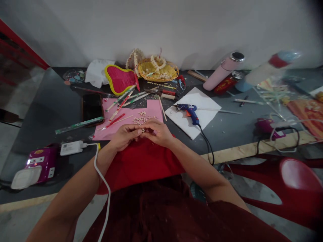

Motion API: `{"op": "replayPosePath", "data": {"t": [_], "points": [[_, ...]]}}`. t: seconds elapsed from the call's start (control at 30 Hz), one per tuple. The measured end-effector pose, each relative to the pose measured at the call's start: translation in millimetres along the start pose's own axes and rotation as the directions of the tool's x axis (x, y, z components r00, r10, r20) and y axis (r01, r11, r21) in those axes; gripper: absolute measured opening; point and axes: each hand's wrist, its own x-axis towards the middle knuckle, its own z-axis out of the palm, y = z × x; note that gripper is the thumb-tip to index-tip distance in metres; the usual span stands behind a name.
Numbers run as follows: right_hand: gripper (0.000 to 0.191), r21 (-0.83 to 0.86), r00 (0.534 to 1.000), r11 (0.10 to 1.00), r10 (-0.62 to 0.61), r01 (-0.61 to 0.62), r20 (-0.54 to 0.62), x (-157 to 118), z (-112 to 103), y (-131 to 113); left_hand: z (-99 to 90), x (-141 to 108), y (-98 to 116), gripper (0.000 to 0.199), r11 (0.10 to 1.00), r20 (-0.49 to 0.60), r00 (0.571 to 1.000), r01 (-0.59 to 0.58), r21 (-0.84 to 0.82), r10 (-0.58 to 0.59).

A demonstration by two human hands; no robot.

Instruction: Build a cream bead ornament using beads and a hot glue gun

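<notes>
My left hand (126,136) and my right hand (157,132) meet over the front edge of the pink sheet (101,133). Between their pinched fingertips is a small pale piece (143,130), partly covered by the fingers. Just beyond the fingers, a scatter of small pale pieces (141,118) lies on the sheet. Red cloth (146,164) spreads below my hands. To the right, a blue glue gun (190,112) rests on a white square board (196,131).
Behind the sheet are a yellow basket (163,79), a yellow-rimmed pink tray (119,79) and pliers (151,90). A phone (92,108) and purple power socket (44,163) are left. A pink bottle (223,71) and can (228,82) stand right. A white cable (103,181) crosses my left forearm.
</notes>
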Motion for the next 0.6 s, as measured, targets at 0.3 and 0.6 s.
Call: {"op": "replayPosePath", "data": {"t": [0.3, 0.6], "points": [[0.016, -0.022, 0.999, 0.999, 0.038, -0.039, -0.019, -2.1, 6.0, -0.4, -0.5, 0.0, 0.6, 0.019, 0.999, 0.001, 1.0, -0.003, 0.033, 0.003], [0.014, -0.014, 0.998, 0.999, 0.042, -0.043, -0.055, -1.9, 4.9, -1.6, 1.4, 0.5, 1.9, 0.021, 1.0, -0.017, 1.0, 0.018, -0.024, -0.018]]}}
